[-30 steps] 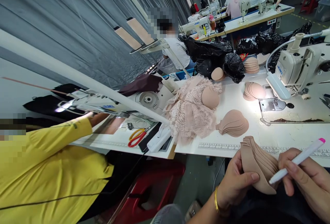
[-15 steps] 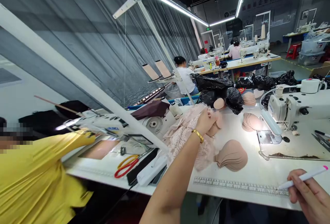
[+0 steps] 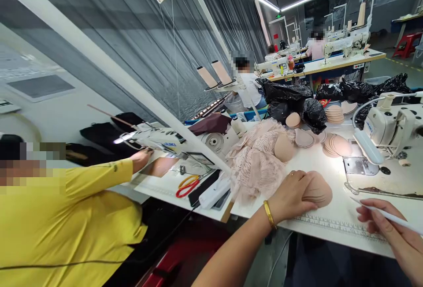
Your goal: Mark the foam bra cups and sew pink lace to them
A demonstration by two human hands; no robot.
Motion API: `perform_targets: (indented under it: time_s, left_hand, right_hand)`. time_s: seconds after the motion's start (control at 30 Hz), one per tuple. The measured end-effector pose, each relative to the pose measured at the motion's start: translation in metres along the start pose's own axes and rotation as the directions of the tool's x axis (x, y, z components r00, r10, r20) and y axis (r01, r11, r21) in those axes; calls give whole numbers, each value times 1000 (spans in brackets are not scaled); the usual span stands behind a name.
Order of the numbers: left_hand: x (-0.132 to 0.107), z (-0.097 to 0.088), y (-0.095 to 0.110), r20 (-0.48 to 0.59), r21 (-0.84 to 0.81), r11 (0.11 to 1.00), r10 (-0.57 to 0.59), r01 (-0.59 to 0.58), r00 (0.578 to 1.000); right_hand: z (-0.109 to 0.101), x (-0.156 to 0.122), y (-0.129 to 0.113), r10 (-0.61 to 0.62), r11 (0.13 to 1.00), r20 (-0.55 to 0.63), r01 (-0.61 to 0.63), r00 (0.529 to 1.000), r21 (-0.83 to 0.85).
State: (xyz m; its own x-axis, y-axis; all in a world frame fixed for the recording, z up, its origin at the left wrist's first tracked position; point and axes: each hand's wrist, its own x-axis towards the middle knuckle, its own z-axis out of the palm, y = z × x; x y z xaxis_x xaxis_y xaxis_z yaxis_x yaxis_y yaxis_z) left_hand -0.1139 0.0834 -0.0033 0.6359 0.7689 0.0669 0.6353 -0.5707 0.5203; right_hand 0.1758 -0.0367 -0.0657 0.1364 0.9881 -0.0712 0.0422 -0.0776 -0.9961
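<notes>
My left hand point(image 3: 292, 192), with a gold bracelet on the wrist, rests on a stack of beige bra cups point(image 3: 319, 190) near the front of the white table point(image 3: 333, 216), its fingers curled over the stack's left side. My right hand point(image 3: 393, 229) is at the lower right, fingers closed on a white marker pen point(image 3: 390, 217) that lies low over the table's printed ruler point(image 3: 333, 224). A heap of pink lace pieces point(image 3: 256, 161) with one cup on top lies just left of the stack.
A white sewing machine point(image 3: 393, 130) stands at the right. More cup stacks point(image 3: 337, 145) and black bags point(image 3: 294, 99) sit further back. A person in a yellow sleeve point(image 3: 66, 216) works at the left machine; red-handled scissors point(image 3: 185, 186) lie there. Other workers sit far behind.
My left hand has drawn back from the lace heap and come down onto the near cup stack. The stack it held a second ago is gone from it. The pen now lies lower and flatter.
</notes>
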Motion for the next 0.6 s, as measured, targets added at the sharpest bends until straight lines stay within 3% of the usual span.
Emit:
perform_targets:
  time_s: [0.1,0.2,0.27,0.33,0.37,0.4,0.47,0.53,0.6]
  left_hand:
    - [1,16,14,-26,54,997,-60,61,998]
    - [-1,38,34,-50,20,998,-51,52,997]
    - [-8,52,50,-97,-116,993,-28,17,995]
    - [-19,63,65,-152,-381,924,-28,-32,988]
    - [-26,66,73,-137,-563,826,-41,-44,990]
    - [-33,68,79,-82,-746,666,-51,-28,995]
    - [-48,69,91,89,-970,220,-64,101,994]
    - [-59,68,101,254,-957,-161,-76,240,964]
    - [-67,68,107,356,-887,-355,-121,295,926]
  right_hand:
    - [21,9,-14,-44,996,34,46,998,-78]
    - [45,11,-31,-112,988,2,112,994,-107]
    - [56,5,-40,-124,991,-38,121,992,-64]
    - [59,-6,-47,-107,994,-72,108,992,12]
    - [58,-12,-49,-92,995,-71,95,993,44]
    - [54,-19,-51,-72,995,-56,75,996,67]
    - [42,-31,-54,-28,995,16,27,999,94]
    - [29,-39,-56,2,993,124,-16,992,115]
    - [20,-44,-57,29,991,204,-55,979,126]
